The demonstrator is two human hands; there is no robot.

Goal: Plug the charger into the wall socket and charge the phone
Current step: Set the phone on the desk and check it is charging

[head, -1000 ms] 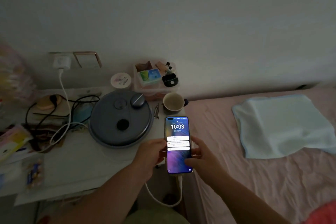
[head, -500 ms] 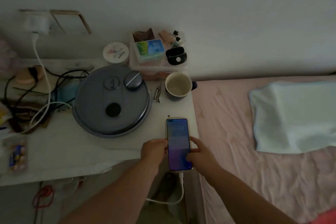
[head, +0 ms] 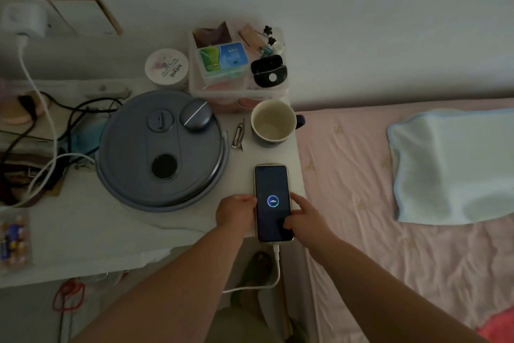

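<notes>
Resting face-up at the near right corner of the surface (head: 83,237), the phone (head: 272,202) shows a charging ring on a dark screen, which suggests the task is nearly complete. Its long axis runs from you toward the wall: the top edge points at the mug (head: 274,123), the port end points back at you and slightly overhangs the surface edge. Your left hand (head: 236,213) touches its left edge with curled fingers; your right hand (head: 304,217) pinches its right edge, thumb on the glass. Set it fully flat, then lift both hands straight off without dragging. Slide it a little away from the edge first, since the white cable (head: 275,267) hangs from the port and may tug it off. That cable appears to lead left to the charger (head: 23,21), seated at the wall socket. Beside the phone lies the round grey lid (head: 161,148); right of the surface is the bed (head: 361,161).
</notes>
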